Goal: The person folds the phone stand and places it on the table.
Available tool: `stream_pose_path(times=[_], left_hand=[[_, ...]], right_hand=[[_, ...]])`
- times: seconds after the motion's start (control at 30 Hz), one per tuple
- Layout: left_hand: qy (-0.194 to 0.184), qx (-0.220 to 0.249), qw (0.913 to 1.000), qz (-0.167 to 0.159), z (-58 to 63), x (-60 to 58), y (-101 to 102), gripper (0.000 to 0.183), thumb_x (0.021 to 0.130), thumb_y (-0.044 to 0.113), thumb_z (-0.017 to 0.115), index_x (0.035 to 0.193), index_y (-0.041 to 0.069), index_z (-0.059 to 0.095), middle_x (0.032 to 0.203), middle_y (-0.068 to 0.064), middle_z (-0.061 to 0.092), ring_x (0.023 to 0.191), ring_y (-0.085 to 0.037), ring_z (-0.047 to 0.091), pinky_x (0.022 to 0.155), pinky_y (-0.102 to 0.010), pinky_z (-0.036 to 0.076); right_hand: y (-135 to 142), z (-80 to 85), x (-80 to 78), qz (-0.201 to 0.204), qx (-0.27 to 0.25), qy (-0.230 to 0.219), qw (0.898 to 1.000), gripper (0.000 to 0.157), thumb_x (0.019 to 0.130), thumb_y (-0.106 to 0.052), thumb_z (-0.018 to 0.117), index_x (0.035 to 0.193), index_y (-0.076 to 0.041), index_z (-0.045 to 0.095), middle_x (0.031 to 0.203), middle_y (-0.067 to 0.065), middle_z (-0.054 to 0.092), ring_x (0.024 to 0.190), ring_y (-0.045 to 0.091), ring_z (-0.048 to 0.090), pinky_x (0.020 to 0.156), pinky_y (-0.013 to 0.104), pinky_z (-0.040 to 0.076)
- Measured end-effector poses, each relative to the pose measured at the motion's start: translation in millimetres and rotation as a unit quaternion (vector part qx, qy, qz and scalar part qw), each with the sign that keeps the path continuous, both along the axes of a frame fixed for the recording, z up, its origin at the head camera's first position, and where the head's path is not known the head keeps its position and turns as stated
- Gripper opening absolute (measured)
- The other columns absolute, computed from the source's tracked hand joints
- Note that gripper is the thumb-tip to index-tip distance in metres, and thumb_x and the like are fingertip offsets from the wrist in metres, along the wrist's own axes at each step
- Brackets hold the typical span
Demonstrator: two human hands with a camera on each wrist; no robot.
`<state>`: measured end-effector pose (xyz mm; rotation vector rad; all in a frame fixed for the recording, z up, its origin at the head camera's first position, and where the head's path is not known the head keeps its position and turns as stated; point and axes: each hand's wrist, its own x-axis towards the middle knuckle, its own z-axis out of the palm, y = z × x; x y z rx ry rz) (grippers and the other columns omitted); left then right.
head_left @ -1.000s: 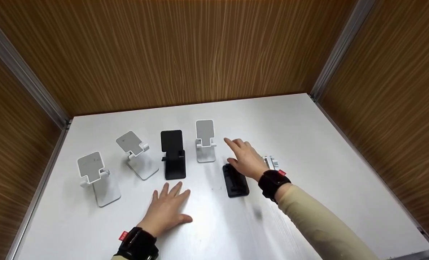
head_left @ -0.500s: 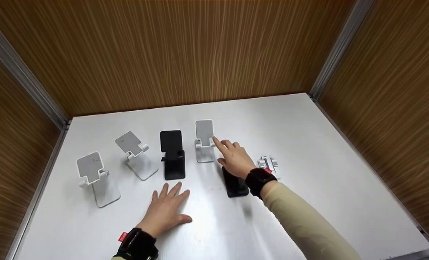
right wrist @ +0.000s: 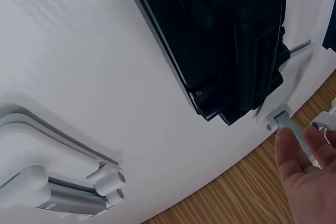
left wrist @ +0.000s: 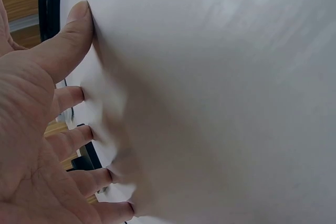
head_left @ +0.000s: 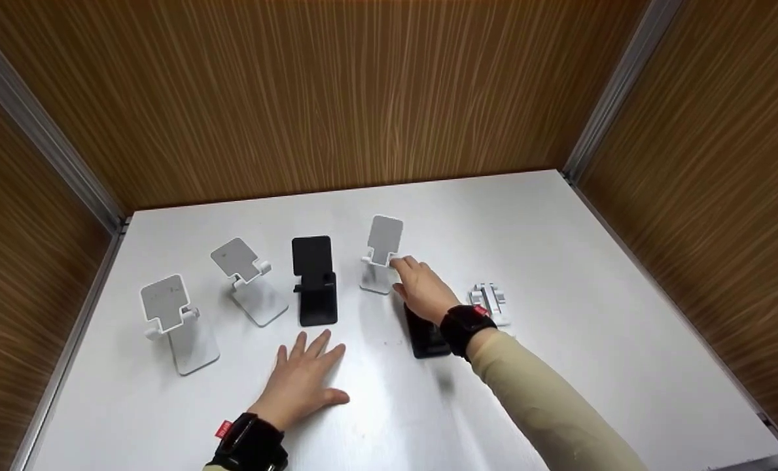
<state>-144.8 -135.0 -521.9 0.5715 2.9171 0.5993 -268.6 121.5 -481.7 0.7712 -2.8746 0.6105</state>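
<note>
My right hand (head_left: 426, 289) pinches a white phone stand (head_left: 385, 239) with a grey pad. In the right wrist view, thumb and fingers close around the stand's post (right wrist: 295, 131), partly covering it. The stand is turned a little, its base at or near the tabletop. Under my right wrist lies a folded black phone stand (head_left: 424, 335), partly hidden in the head view. My left hand (head_left: 302, 383) rests on the table with fingers spread, holding nothing; the left wrist view shows its fingertips (left wrist: 80, 13) touching the white surface.
An unfolded black phone stand (head_left: 317, 281) and two unfolded white phone stands (head_left: 237, 259) (head_left: 165, 302) stand on the left half of the white table (head_left: 591, 275). Right of my wrist lies a folded white phone stand (head_left: 491, 299). Wood-grain panels (head_left: 336, 98) enclose the table.
My right hand has moved left onto the white stand and taken hold of it. That stand has shifted slightly right and turned. My left hand has stayed still.
</note>
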Motion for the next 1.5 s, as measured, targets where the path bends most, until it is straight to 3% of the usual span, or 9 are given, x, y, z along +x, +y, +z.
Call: stream_pose_path(times=[0.2, 0.37, 0.7, 0.93, 1.13, 1.5], left_hand=[[-0.007, -0.004, 1.0000, 0.001, 1.1, 0.1, 1, 0.083, 0.074, 0.048, 0.087, 0.144, 0.012, 0.059, 0.158, -0.019, 0.042, 0.142, -0.060, 0.031, 0.110, -0.083, 0.023], [-0.008, -0.003, 1.0000, 0.003, 1.4, -0.1, 1, 0.083, 0.074, 0.048, 0.087, 0.144, 0.012, 0.059, 0.158, -0.018, 0.043, 0.143, -0.059, 0.031, 0.111, -0.083, 0.023], [-0.014, -0.005, 0.9999, 0.003, 1.5, 0.0, 1, 0.082, 0.075, 0.047, 0.087, 0.144, 0.012, 0.059, 0.158, -0.019, 0.042, 0.143, -0.059, 0.030, 0.111, -0.083, 0.022], [-0.021, 0.000, 0.9998, 0.001, 1.4, 0.0, 1, 0.084, 0.075, 0.048, 0.086, 0.145, 0.012, 0.057, 0.160, -0.019, 0.040, 0.144, -0.059, 0.028, 0.111, -0.083, 0.019], [-0.023, -0.002, 0.9997, 0.002, 1.9, 0.3, 0, 0.084, 0.075, 0.048, 0.086, 0.146, 0.012, 0.057, 0.160, -0.019, 0.040, 0.144, -0.059, 0.028, 0.112, -0.083, 0.018], [-0.010, -0.003, 0.9999, 0.002, 0.1, -0.5, 1, 0.084, 0.074, 0.049, 0.087, 0.144, 0.013, 0.059, 0.158, -0.019, 0.043, 0.142, -0.060, 0.031, 0.110, -0.084, 0.022]], right_hand=[[1, -4.2, 0.4, -0.023, -0.028, 0.028, 0.999, 0.022, 0.098, -0.009, 0.068, 0.114, -0.002, 0.054, 0.105, 0.019, 0.063, 0.087, 0.044, 0.067, 0.073, 0.054, 0.058], [1, -6.1, 1.1, -0.028, -0.029, 0.060, 0.997, 0.026, 0.097, -0.014, 0.070, 0.118, -0.005, 0.056, 0.105, 0.018, 0.063, 0.083, 0.045, 0.067, 0.066, 0.056, 0.057], [-2, -7.8, 1.6, 0.000, -0.013, 0.049, 0.999, 0.039, 0.099, -0.016, 0.068, 0.134, -0.003, 0.057, 0.114, 0.019, 0.065, 0.094, 0.042, 0.067, 0.079, 0.058, 0.057], [-3, -10.5, 0.4, -0.007, -0.028, 0.065, 0.997, 0.024, 0.094, -0.003, 0.071, 0.113, 0.000, 0.058, 0.105, 0.019, 0.067, 0.094, 0.042, 0.066, 0.081, 0.055, 0.057], [-2, -10.7, 0.1, -0.026, -0.019, 0.096, 0.995, 0.012, 0.095, 0.000, 0.067, 0.101, -0.002, 0.056, 0.090, 0.016, 0.068, 0.081, 0.040, 0.068, 0.069, 0.050, 0.058], [-3, -10.8, 0.1, -0.048, 0.025, 0.186, 0.981, 0.020, 0.087, 0.002, 0.074, 0.086, -0.001, 0.054, 0.075, 0.016, 0.067, 0.068, 0.039, 0.067, 0.060, 0.049, 0.056]])
